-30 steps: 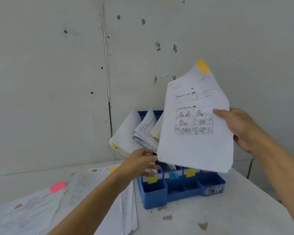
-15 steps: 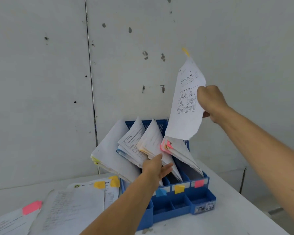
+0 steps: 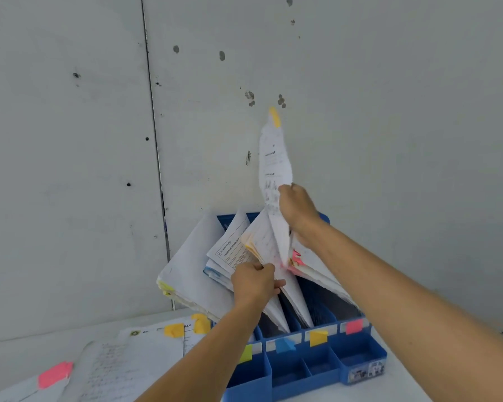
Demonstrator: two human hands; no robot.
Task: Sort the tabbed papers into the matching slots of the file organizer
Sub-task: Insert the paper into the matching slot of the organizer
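since the earlier frames the white printed sheet with an orange-yellow tab (image 3: 273,163) has swung from facing the camera to edge-on and dropped toward the blue plastic file organizer (image 3: 357,355), and the left hand (image 3: 254,281) has gone from spread fingers to a grip.

head view: the organizer stands at the far edge of the white desk (image 3: 404,381), against the wall. the right hand (image 3: 298,211) is a closed fist clamped on the sheet's middle. the sheet's long axis stands nearly upright, tab at the top. its lower end runs down from the fist into the fanned filed papers (image 3: 192,265), just left of the pink-tabbed bundle (image 3: 298,258). where that end stops is hidden. the left hand's fingers curl round the edge of the bundles beside it, seemingly pulling them left to open a gap. the orange slot label (image 3: 318,338) lies below the fist and toward the camera, so the coming push probably runs straight down along the sheet's length, and the right hand is the nearer one to drive it. more loose tabbed papers (image 3: 122,364) lie at the desk's near left.
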